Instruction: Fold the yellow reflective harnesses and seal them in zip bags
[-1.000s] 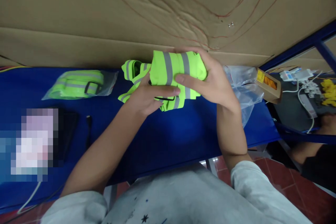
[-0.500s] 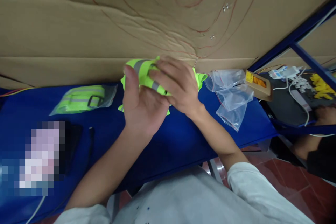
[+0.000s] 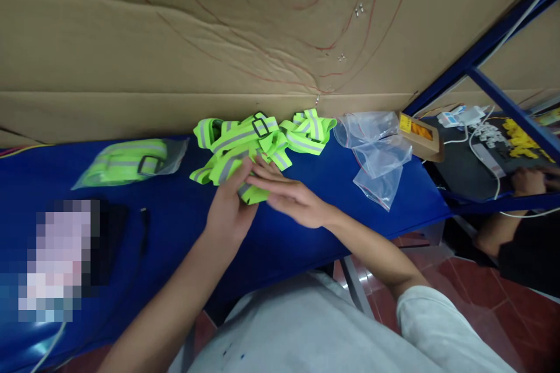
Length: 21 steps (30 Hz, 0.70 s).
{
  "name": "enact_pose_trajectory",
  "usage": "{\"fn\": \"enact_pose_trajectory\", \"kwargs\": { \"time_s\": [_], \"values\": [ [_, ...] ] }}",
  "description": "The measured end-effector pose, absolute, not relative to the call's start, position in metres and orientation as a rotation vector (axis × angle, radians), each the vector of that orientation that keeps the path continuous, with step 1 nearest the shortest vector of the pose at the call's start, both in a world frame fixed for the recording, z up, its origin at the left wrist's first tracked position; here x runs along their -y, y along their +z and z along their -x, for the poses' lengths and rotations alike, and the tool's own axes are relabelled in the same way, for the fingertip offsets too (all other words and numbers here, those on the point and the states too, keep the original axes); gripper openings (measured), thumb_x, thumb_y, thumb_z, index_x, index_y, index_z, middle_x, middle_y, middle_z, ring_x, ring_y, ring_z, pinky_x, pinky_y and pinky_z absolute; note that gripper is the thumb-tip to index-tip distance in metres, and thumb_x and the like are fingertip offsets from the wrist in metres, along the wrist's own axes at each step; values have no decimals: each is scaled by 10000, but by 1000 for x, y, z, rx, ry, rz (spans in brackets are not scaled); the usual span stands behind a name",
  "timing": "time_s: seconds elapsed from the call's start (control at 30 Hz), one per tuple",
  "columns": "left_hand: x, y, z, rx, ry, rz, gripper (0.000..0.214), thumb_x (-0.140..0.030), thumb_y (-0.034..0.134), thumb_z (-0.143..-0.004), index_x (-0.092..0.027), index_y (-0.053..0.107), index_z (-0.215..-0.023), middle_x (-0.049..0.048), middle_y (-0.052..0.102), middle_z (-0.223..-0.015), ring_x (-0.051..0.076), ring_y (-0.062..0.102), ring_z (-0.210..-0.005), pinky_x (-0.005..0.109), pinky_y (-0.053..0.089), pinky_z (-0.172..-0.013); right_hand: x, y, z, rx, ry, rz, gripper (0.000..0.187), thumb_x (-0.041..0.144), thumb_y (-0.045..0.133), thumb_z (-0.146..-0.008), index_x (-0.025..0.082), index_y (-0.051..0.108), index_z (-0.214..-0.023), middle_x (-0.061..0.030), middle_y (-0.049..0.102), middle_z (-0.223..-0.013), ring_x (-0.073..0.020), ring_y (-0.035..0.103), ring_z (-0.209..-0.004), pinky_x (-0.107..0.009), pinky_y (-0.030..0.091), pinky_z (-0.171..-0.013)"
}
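Observation:
A neon yellow-green reflective strap vest (image 3: 258, 140) with grey bands and a black buckle lies loosely spread on the blue table (image 3: 306, 227), against the cardboard wall. My left hand (image 3: 230, 207) pinches the near end of one strap between thumb and fingers. My right hand (image 3: 291, 198) crosses over from the right, fingers stretched flat toward that same strap end, touching it.
A bagged folded vest (image 3: 131, 162) lies at the left. Clear plastic bags (image 3: 376, 154) sit to the right, beside a small cardboard box (image 3: 422, 135). A dark object (image 3: 116, 233) rests at the left front. Another person's hand (image 3: 527, 180) works at a neighbouring bench with cables.
The vest, held folded in both hands a second ago, now lies unfolded and spread on the table. Both hands have dropped nearer to me, at its near strap end.

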<state>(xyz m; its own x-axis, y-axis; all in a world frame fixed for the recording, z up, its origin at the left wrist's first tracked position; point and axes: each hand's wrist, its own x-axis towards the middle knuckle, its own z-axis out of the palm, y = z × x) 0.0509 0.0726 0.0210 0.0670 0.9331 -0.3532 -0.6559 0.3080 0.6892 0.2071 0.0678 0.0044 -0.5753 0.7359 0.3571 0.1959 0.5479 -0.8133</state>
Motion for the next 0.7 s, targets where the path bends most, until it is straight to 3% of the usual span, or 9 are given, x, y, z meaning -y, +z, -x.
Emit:
{"fn": "enact_pose_trajectory", "kwargs": {
  "time_s": [0.07, 0.13, 0.17, 0.23, 0.33, 0.4, 0.47, 0.6, 0.7],
  "values": [
    [-61, 7, -45, -854, 1222, -425, 315, -278, 843, -828, -221, 767, -1127, 51, 759, -1280, 251, 660, -1314, 282, 608, -1007, -62, -7, -225, 1855, 1037, 803, 533, 549, 382, -1044, 297, 674, -1411, -45, 664, -1462, -252, 572, -1434, -472, 490, -1191],
    [-48, -4, -37, -809, 1192, -447, 422, -286, 871, -802, -212, 749, -1199, 77, 750, -1306, 273, 674, -1293, 289, 611, -1008, -60, -16, -257, 1717, 772, 997, 446, 552, 492, -994, 356, 721, -1322, -2, 739, -1340, -286, 673, -1297, -489, 561, -1099],
    [-41, -8, -33, -785, 1172, -445, 465, -301, 874, -802, -206, 738, -1235, 93, 743, -1318, 285, 678, -1288, 303, 611, -1016, -61, -21, -278, 1664, 488, 1167, 394, 513, 592, -957, 364, 729, -1295, -8, 734, -1338, -291, 652, -1315, -525, 516, -1147],
    [-27, -16, -28, -768, 1135, -402, 510, -334, 872, -806, -208, 724, -1278, 111, 736, -1329, 307, 684, -1276, 344, 612, -1031, -63, -34, -326, 1544, 244, 1268, 461, 422, 759, -851, 326, 719, -1300, -57, 644, -1462, -338, 457, -1493, -619, 275, -1286],
    [-8, -28, -30, -827, 1108, -306, 519, -353, 896, -778, -246, 737, -1261, 90, 745, -1315, 320, 695, -1257, 379, 615, -1035, -67, -54, -393, 1444, -183, 1316, 430, 410, 822, -783, 313, 741, -1193, -60, 735, -1271, -336, 557, -1385, -570, 403, -1213],
    [2, -33, -34, -845, 1079, -288, 552, -358, 924, -740, -267, 742, -1253, 81, 750, -1307, 332, 686, -1269, 390, 610, -1041, -65, -63, -419, 1460, -228, 1313, 234, 375, 774, -837, 337, 762, -1068, -17, 782, -998, -291, 690, -1179, -499, 498, -1134],
    [10, -36, -38, -836, 1027, -307, 605, -368, 956, -688, -271, 747, -1247, 90, 766, -1268, 355, 686, -1265, 414, 607, -1040, -58, -64, -421, 1456, -232, 1315, 155, 337, 715, -887, 375, 769, -1027, 8, 760, -839, -267, 736, -1035, -447, 547, -1074],
    [16, -36, -45, -747, 897, -374, 657, -452, 992, -605, -230, 776, -1185, 136, 798, -1146, 394, 719, -1186, 471, 609, -1012, -28, -49, -361, 1477, -188, 1484, 257, 362, 709, -885, 414, 768, -1130, -23, 765, -913, -318, 725, -1022, -468, 580, -976],
    [16, -37, -50, -710, 807, -385, 627, -434, 1013, -570, -217, 798, -1118, 133, 801, -1132, 375, 740, -1136, 455, 611, -992, -3, -34, -295, 1645, -42, 1547, 234, 430, 689, -900, 411, 776, -1117, -30, 789, -965, -330, 723, -855, -515, 576, -821]
  ]
}}
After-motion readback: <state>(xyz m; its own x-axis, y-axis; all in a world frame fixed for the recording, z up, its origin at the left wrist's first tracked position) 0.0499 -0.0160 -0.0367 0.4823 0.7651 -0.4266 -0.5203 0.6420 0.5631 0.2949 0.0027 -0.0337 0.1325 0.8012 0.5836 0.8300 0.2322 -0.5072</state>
